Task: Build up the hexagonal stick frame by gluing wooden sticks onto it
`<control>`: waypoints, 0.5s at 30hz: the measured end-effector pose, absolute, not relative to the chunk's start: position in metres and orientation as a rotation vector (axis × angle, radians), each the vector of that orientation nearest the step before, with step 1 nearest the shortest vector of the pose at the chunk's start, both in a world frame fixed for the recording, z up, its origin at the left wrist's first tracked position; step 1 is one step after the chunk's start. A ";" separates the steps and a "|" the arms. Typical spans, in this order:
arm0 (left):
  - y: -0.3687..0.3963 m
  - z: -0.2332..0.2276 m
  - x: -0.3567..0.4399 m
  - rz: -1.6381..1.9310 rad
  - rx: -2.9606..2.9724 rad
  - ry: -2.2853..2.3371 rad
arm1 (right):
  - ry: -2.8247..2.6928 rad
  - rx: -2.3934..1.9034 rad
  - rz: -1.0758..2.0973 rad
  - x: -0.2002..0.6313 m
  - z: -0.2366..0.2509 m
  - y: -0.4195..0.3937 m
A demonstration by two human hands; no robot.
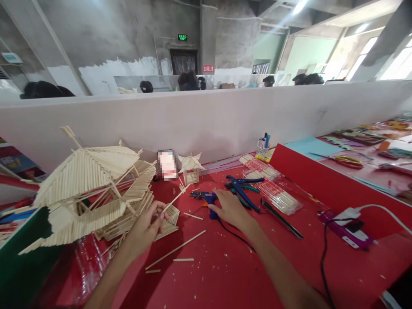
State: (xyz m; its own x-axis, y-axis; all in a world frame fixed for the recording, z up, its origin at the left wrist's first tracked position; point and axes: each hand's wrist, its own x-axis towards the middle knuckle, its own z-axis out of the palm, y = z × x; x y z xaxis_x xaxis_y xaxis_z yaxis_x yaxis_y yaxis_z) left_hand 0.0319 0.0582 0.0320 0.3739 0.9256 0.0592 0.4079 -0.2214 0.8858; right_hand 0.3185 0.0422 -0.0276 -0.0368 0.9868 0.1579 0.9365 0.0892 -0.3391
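My left hand point(153, 221) pinches a thin wooden stick point(175, 199), which slants up and away to the right. By its far tip are a few short sticks; whether they touch it I cannot tell. My right hand point(230, 206) is closed over the handle of a blue glue gun point(202, 196), with thumb and fingers on either side and its nozzle toward the left. Left of my hands stands a large pavilion model point(93, 171) built of sticks, with tiered roofs. Behind the stick tip is a small stick pavilion point(192, 166).
Loose sticks point(175, 250) and crumbs lie on the red table point(212, 279). To the right are a blue cutter point(241, 191), a black rod-like tool point(281, 219), packs of sticks point(273, 184) and a purple power strip point(347, 231). A white partition point(199, 124) rises behind.
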 end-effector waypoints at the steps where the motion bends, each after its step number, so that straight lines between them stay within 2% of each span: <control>1: 0.060 0.030 0.033 0.769 1.772 1.149 | -2.008 -1.920 0.181 0.321 -0.028 0.042; 9: 0.058 0.013 0.028 0.709 1.552 1.068 | -1.893 -1.996 -0.014 0.357 -0.019 0.043; 12: 0.054 0.010 0.025 0.728 1.463 1.057 | -1.772 -2.216 -0.192 0.385 -0.024 0.043; 15: 0.047 0.008 0.023 0.752 1.353 1.016 | -1.820 -2.364 -0.088 0.409 -0.037 0.044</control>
